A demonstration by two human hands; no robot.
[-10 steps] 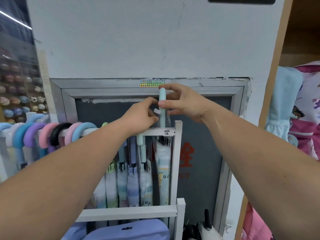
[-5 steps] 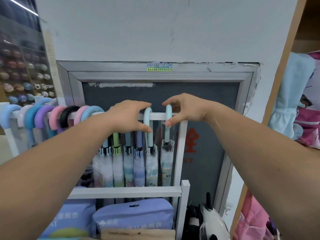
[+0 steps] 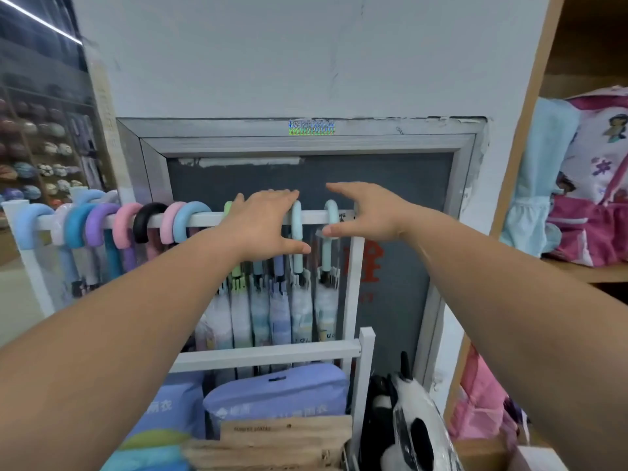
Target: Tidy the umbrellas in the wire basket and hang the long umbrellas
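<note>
Several long umbrellas hang by their hooked handles on the white rail (image 3: 210,219) of a rack, and at its left end the hooks sit packed side by side: a blue handle (image 3: 32,229), a purple handle (image 3: 98,222), a pink handle (image 3: 124,226), a black handle (image 3: 144,220) and a light blue handle (image 3: 187,220). Next along, the left hand (image 3: 265,222) lies over the rail with its fingers straight and spread, gripping nothing; a green handle (image 3: 228,207) peeks out at its outer edge, and its thumb points towards a mint handle (image 3: 296,220) hooked on the rail just beside it. Whether the thumb touches that handle I cannot tell. Below the hand the furled canopies (image 3: 282,317) hang close together in clear sleeves, down behind the lower crossbar (image 3: 268,356), with a purple packet (image 3: 275,389) stored underneath. Another mint handle, the end handle (image 3: 331,212), hooks over the rail's right end. The right hand (image 3: 370,212) hovers just beside it, fingers stretched out and relaxed, holding nothing, its thumb tip close to the handle's shaft. Behind both hands stands a grey panel (image 3: 407,205) in a metal frame. Low down by the rack is a black-and-white panda-patterned item (image 3: 418,430). Far right, a wooden shelf holds a pale blue cloth (image 3: 540,171) and a pink backpack (image 3: 598,185).
</note>
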